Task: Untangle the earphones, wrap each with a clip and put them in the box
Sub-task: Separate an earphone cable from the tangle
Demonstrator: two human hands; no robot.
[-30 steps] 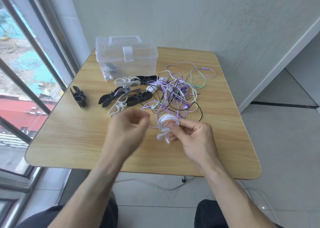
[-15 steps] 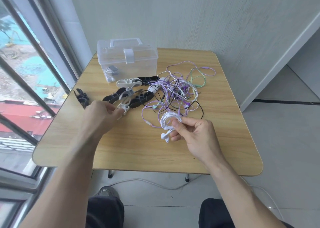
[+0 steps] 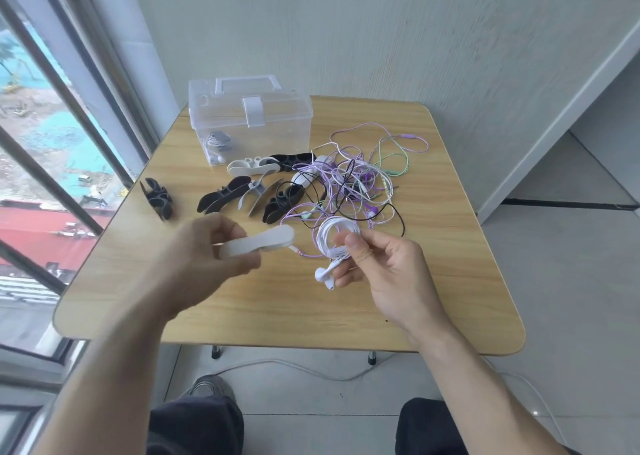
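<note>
Over a wooden table [image 3: 242,309], the left hand [image 3: 204,257] grips a white clip [image 3: 258,244] while right hand [image 3: 384,271] fingers pinch coiled white earphones [image 3: 334,238], near a closed clear box [image 3: 249,122].

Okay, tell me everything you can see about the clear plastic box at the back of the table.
The clear plastic box stands upright at the table's far left corner, near the window. It has see-through walls, a lid with a moulded carry handle on top and a white front latch; the lid looks closed. Inside, at the bottom left, lies a grey clip with white earphones. A white clip lies just in front.
</note>
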